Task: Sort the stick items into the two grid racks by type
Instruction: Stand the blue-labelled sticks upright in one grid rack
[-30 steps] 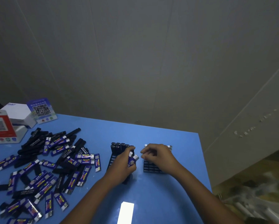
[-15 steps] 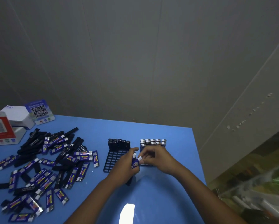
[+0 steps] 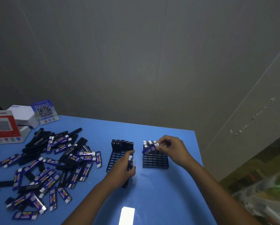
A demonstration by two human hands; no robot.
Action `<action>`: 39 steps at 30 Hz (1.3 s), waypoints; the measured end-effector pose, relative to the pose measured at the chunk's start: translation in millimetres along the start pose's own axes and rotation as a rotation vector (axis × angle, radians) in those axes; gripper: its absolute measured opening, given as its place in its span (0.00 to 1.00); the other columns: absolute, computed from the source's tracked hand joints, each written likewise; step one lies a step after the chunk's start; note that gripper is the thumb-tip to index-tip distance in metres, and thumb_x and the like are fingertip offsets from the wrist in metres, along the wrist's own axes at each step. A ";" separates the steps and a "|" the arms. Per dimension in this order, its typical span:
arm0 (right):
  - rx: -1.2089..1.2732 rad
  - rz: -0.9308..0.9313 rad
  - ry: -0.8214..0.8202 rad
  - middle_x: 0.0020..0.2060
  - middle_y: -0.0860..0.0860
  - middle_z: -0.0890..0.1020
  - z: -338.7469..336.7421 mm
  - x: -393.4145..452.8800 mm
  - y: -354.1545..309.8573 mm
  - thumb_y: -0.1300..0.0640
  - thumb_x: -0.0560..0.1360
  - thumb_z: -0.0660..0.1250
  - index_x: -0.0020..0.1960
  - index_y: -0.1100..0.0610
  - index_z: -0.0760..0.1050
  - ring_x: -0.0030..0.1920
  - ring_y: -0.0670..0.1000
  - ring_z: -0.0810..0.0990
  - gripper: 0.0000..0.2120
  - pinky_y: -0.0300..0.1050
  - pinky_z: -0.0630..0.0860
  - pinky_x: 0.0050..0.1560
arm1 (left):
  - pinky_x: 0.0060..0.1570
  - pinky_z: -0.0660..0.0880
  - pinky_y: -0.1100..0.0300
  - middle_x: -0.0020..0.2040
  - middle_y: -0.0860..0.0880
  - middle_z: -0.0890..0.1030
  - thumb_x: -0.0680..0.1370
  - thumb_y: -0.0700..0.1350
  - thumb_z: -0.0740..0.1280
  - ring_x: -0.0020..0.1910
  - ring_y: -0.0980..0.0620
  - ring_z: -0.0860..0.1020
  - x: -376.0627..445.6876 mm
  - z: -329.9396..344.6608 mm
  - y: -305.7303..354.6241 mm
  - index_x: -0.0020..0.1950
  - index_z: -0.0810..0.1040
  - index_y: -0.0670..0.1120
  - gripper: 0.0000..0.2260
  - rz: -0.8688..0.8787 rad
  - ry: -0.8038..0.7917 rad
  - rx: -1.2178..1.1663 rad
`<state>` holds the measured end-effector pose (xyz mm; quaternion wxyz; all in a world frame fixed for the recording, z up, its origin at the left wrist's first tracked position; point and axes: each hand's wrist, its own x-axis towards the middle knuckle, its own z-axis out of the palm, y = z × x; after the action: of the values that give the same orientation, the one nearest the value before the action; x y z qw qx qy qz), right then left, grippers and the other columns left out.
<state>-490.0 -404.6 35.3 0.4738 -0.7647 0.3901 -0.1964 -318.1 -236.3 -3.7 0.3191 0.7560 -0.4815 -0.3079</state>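
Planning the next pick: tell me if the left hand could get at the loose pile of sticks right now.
Probably not right away. The pile lies open on the table just beside the left hand, nothing between them, but that hand already grips a purple stick and a black one, so it would need to unload first.

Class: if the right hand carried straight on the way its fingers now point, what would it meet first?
Probably the white-capped sticks standing in the right rack; the right hand, pinching a blue stick, points left toward them, though depth is unclear.
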 end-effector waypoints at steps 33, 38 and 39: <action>-0.609 -0.157 -0.017 0.41 0.46 0.72 45.4 46.0 37.3 0.61 0.76 0.68 0.42 0.52 0.66 0.42 0.50 0.71 0.12 0.48 0.72 0.42 | 0.39 0.68 0.72 0.42 0.55 0.72 0.78 0.45 0.67 0.40 0.58 0.73 40.1 -4.1 -13.4 0.75 0.60 0.54 0.27 -0.049 -0.005 0.008; -0.709 -0.204 -0.023 0.42 0.49 0.73 47.4 46.6 37.4 0.60 0.77 0.65 0.42 0.55 0.70 0.45 0.51 0.70 0.07 0.50 0.72 0.42 | 0.37 0.67 0.72 0.42 0.56 0.71 0.79 0.44 0.67 0.39 0.59 0.72 38.8 -4.6 -10.9 0.75 0.60 0.53 0.27 -0.051 -0.010 0.005; -0.715 -0.210 -0.022 0.44 0.50 0.74 48.4 46.6 37.9 0.60 0.78 0.65 0.43 0.56 0.72 0.47 0.52 0.72 0.05 0.50 0.73 0.42 | 0.37 0.67 0.72 0.41 0.56 0.71 0.79 0.44 0.66 0.38 0.59 0.72 38.4 -4.6 -10.2 0.75 0.60 0.53 0.27 -0.049 -0.011 0.004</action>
<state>-444.3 -422.8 -24.2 0.1583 -0.9199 0.3481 -0.0870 -295.9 -267.6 -14.9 0.3074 0.7665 -0.4652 -0.3187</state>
